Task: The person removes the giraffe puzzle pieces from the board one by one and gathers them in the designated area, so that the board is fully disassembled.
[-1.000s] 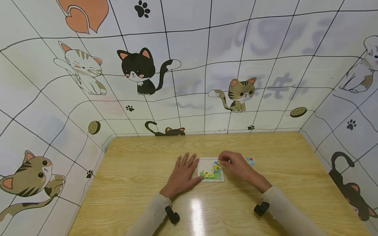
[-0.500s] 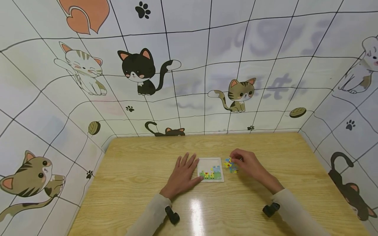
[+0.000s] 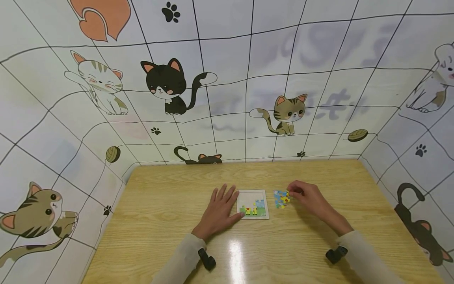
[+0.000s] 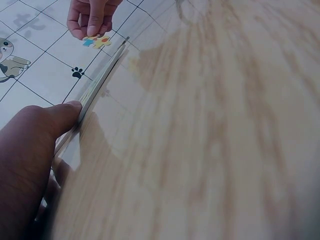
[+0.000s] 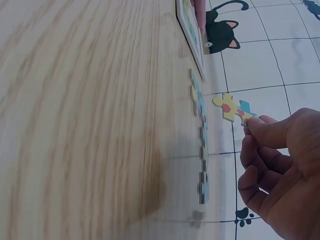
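Observation:
My left hand [image 3: 219,210] lies flat with fingers spread at the left side of a white puzzle tray [image 3: 246,198], its thumb on the near left corner. Inside the tray, green, yellow and light blue pieces [image 3: 260,209] fill the near and right part, while the rest shows bare white. Right of the tray, my right hand [image 3: 309,198] pinches some joined jigsaw pieces [image 5: 227,107], yellow with red spots and a bit of blue, between thumb and fingers. Below them, several blue and yellow jigsaw pieces [image 5: 203,135] lie on the table, partly hidden in the head view.
The wooden table [image 3: 170,189] reaches back to a white wall [image 3: 230,90] printed with cats and grid lines. Side walls stand to the left and right. A small black device [image 3: 207,259] is strapped to each wrist.
My right hand has moved right, carrying the joined jigsaw pieces from over the tray to above the loose pieces beside it. The left hand has stayed put.

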{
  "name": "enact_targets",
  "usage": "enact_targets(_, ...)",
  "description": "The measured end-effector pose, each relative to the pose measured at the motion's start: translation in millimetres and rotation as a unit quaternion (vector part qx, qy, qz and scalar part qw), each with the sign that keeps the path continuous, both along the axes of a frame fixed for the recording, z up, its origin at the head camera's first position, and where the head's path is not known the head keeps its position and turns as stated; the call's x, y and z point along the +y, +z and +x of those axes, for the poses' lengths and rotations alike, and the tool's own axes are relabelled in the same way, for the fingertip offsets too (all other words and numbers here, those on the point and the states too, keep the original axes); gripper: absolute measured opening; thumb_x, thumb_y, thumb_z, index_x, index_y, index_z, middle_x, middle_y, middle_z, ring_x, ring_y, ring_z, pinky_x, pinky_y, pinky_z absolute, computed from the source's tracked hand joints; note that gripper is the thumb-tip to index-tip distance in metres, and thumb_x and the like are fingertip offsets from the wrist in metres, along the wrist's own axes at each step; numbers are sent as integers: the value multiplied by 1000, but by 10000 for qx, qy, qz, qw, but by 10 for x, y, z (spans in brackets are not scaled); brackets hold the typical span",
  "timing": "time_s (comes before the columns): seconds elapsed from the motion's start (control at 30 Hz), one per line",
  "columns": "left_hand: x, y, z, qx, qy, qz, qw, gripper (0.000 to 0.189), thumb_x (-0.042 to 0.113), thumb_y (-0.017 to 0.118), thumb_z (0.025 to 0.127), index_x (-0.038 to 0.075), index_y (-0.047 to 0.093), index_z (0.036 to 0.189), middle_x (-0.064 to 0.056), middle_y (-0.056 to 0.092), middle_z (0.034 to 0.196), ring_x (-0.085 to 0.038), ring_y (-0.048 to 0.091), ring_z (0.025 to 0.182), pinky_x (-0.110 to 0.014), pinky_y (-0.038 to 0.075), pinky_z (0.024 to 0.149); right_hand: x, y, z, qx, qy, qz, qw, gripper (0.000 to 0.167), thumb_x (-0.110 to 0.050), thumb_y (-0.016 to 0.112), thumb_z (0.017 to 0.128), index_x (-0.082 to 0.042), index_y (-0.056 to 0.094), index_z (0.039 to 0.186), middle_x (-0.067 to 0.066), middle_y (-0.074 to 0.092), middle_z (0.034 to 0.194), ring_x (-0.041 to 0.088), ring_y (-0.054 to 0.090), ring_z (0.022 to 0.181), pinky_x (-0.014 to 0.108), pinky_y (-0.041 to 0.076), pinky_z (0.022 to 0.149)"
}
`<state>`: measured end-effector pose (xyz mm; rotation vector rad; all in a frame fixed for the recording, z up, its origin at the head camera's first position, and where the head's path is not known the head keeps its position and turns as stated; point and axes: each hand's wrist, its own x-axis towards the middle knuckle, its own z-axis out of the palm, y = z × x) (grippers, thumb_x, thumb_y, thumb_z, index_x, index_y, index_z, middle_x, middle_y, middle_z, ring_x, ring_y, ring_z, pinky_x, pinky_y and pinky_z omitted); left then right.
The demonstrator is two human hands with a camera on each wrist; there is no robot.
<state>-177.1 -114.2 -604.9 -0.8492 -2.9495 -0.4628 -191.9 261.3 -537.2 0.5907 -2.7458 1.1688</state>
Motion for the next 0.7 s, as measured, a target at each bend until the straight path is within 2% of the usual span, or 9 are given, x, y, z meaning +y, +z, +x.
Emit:
enact_targets(0.33, -1, 18, 6, -10, 11, -12, 10000, 88, 75, 42, 108, 19, 32, 176, -2, 21, 184, -33, 9, 171, -61, 6, 136, 128, 20, -57, -240, 267, 234, 9991, 8, 3, 76, 101, -5, 77, 105, 7, 78, 98, 6, 66, 84, 26, 56, 71)
enact_targets(0.57, -8, 35, 12, 29, -30, -16, 10000, 88, 75, 42, 108, 19, 33, 176, -4, 22, 184, -35, 11, 171, -62, 8, 136, 166, 25, -99, -589, 436, 388, 9966, 11, 4, 74, 102, -6, 77, 104, -3, 74, 95, 5, 64, 85, 27, 56, 74)
enact_targets(0.7, -9, 37, 13, 32, -42, 17, 10000, 88, 74, 43, 108, 18, 33, 175, -4, 22, 184, -35, 10, 171, -62, 8, 135, 174, 11, -120, -656, 543, 409, 9955, 11, 5, 74, 101, -6, 77, 103, -3, 74, 95, 5, 64, 85, 28, 57, 75)
